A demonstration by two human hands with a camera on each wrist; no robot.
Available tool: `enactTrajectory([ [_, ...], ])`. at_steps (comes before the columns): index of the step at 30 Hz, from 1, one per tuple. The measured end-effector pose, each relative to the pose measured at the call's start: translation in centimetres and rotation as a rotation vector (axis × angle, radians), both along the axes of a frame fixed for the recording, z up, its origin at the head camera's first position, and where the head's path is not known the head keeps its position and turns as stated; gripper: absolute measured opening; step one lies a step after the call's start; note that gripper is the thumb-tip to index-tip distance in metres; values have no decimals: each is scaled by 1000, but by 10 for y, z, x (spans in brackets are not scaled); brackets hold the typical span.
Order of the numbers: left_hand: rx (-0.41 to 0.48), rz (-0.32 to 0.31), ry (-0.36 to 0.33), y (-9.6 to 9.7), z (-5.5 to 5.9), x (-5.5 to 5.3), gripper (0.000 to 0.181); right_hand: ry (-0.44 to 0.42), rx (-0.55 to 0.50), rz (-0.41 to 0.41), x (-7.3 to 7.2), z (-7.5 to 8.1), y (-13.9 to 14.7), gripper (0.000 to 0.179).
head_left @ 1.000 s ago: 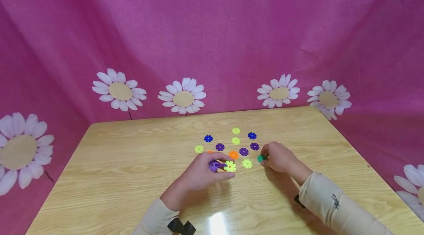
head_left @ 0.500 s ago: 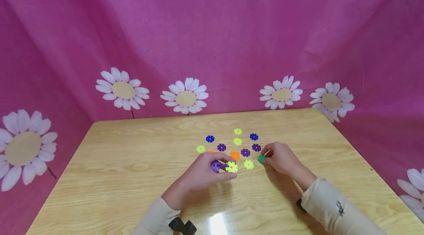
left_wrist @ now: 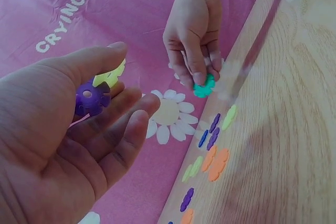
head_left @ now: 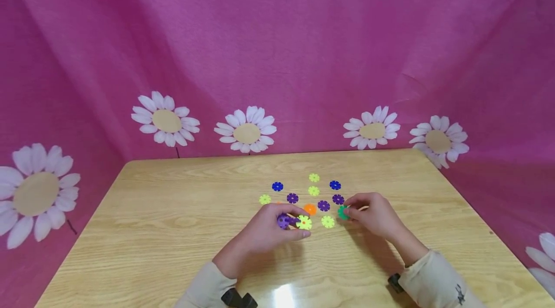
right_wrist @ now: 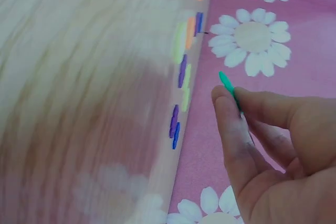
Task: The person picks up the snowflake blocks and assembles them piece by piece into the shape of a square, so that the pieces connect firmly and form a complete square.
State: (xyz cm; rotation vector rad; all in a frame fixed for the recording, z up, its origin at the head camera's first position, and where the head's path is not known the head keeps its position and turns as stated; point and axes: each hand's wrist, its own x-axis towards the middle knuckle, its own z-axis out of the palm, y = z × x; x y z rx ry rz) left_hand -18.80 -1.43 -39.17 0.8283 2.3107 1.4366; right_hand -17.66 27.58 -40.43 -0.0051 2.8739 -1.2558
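In the head view my left hand [head_left: 270,227] holds joined notched plastic discs between thumb and fingers. A purple disc [head_left: 283,221] sits deeper in the hand and a yellow-green disc [head_left: 304,222] faces outward at the fingertips. The left wrist view shows the same purple disc [left_wrist: 92,98] and yellow-green disc [left_wrist: 110,74] joined, partly behind the thumb. My right hand [head_left: 376,214] pinches a green notched disc [head_left: 342,212] between thumb and fingertips, above the table. The right wrist view shows this green disc [right_wrist: 226,83] edge-on. The two hands are apart.
Several loose discs lie flat on the wooden table [head_left: 173,231]: blue [head_left: 277,186], purple [head_left: 323,206], yellow-green [head_left: 328,221] and orange [head_left: 310,209]. One orange piece is mostly hidden behind my left hand. A pink daisy-print cloth [head_left: 303,57] hangs beyond the table's back edge.
The green disc has turned in my right fingers, so more of its face shows. My left hand keeps its hold on the joined discs. The head view has shifted slightly.
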Motion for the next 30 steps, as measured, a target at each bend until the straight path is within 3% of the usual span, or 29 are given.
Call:
enactTrajectory([
  [10, 2, 6, 5, -2, 1, -1, 30, -31, -199, 48, 2, 4, -5, 19],
  [17, 0, 10, -3, 0, -3, -2, 30, -55, -387, 181, 8, 5, -13, 26],
  [30, 30, 10, 29, 0, -7, -3, 29, -46, -441, 261, 14, 12, -29, 24],
])
